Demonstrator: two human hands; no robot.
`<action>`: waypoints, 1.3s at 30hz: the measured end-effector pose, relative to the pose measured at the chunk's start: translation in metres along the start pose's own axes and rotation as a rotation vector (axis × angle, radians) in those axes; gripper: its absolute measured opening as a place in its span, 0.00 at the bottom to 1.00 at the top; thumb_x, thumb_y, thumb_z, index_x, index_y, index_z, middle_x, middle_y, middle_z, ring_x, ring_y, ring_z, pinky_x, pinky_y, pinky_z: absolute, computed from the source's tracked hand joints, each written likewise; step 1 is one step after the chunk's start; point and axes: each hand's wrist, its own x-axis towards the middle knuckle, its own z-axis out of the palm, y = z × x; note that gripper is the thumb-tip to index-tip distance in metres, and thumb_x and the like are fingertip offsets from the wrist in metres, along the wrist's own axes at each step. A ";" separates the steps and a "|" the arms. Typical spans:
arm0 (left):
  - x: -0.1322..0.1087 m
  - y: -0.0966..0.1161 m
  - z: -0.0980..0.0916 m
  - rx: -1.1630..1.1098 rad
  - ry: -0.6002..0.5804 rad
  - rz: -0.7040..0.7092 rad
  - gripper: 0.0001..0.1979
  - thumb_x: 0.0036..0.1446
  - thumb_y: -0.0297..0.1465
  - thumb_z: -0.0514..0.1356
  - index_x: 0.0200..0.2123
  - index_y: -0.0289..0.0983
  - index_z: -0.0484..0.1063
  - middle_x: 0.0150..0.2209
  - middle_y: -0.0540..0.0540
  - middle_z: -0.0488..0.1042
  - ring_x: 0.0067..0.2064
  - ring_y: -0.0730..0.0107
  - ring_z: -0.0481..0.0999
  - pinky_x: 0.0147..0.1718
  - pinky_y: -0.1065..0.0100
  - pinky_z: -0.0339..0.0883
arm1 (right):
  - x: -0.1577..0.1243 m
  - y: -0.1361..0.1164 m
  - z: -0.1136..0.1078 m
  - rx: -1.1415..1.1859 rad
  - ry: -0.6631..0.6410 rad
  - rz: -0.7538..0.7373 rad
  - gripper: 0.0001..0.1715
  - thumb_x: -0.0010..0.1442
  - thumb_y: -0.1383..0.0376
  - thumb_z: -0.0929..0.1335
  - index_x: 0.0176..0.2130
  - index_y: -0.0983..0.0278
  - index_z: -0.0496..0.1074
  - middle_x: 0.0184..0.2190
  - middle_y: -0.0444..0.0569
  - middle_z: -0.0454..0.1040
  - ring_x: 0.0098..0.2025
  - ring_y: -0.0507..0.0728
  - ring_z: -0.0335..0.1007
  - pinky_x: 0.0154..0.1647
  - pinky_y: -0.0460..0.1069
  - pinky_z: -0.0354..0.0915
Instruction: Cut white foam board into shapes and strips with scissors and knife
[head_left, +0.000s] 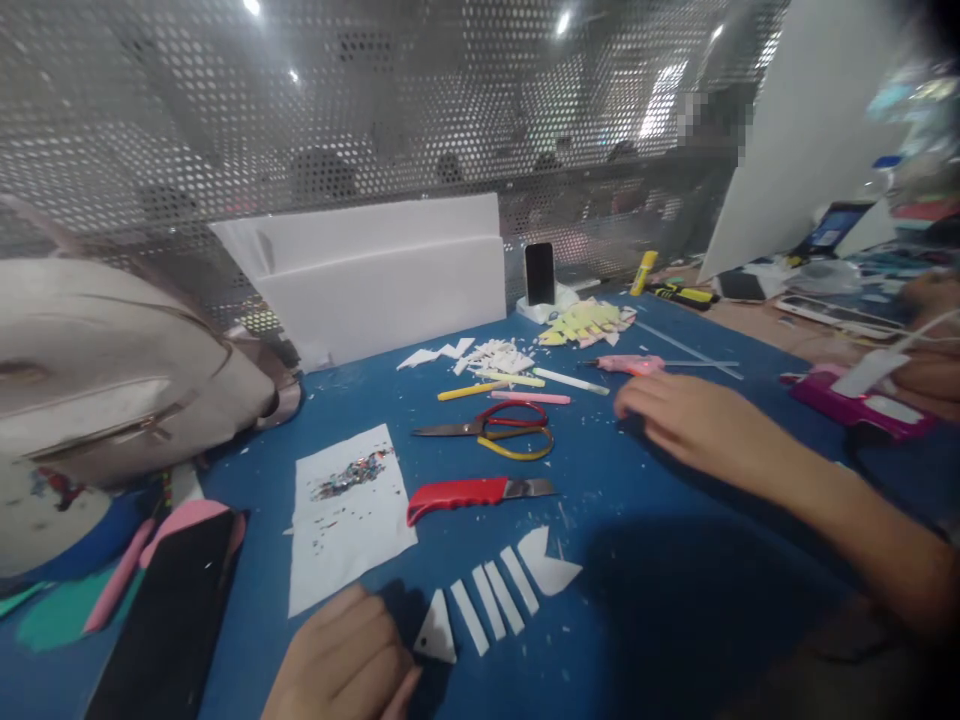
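My left hand [345, 660] rests at the near edge with its fingers curled under; their inner side is hidden. Just right of it lies a white triangular piece with a dark dot [439, 632], followed by several white strips [487, 598] and a notched tail piece [547, 562], in a fish-skeleton layout. My right hand [679, 412] reaches over the table, fingers loosely bent and nothing visible in them, right beside a pink glue gun [631, 364]. Between the hands lie a red utility knife [459, 495] with its blade out and scissors [480, 427] with red and yellow handles.
A white sheet [315, 560] bears glitter-like bits. Markers [531, 398] and white scraps [495, 355] lie farther back, before white foam boards [390, 280] and a propped phone [539, 273]. A bag [112, 350] and a black phone [169, 630] occupy the left; a magenta object [855, 405] sits right.
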 end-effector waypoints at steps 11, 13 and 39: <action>-0.002 -0.001 0.004 -0.122 0.024 -0.032 0.10 0.58 0.17 0.52 0.30 0.37 0.64 0.22 0.49 0.65 0.26 0.68 0.59 0.26 0.64 0.52 | -0.050 0.025 0.019 -0.071 -0.067 0.090 0.17 0.66 0.66 0.58 0.42 0.62 0.74 0.41 0.56 0.73 0.40 0.63 0.70 0.39 0.58 0.66; 0.000 0.000 0.003 -0.124 0.028 -0.026 0.10 0.59 0.18 0.52 0.30 0.37 0.64 0.22 0.49 0.65 0.26 0.69 0.60 0.26 0.64 0.51 | -0.048 0.009 0.009 0.002 -0.042 0.114 0.16 0.68 0.62 0.58 0.43 0.60 0.74 0.42 0.55 0.73 0.42 0.63 0.70 0.41 0.57 0.66; 0.047 0.087 0.010 0.055 -0.099 -0.136 0.17 0.71 0.34 0.40 0.33 0.38 0.63 0.22 0.53 0.71 0.20 0.71 0.67 0.19 0.68 0.60 | -0.036 -0.178 -0.006 1.505 0.261 0.122 0.14 0.59 0.52 0.71 0.30 0.59 0.74 0.22 0.42 0.69 0.24 0.50 0.64 0.25 0.45 0.59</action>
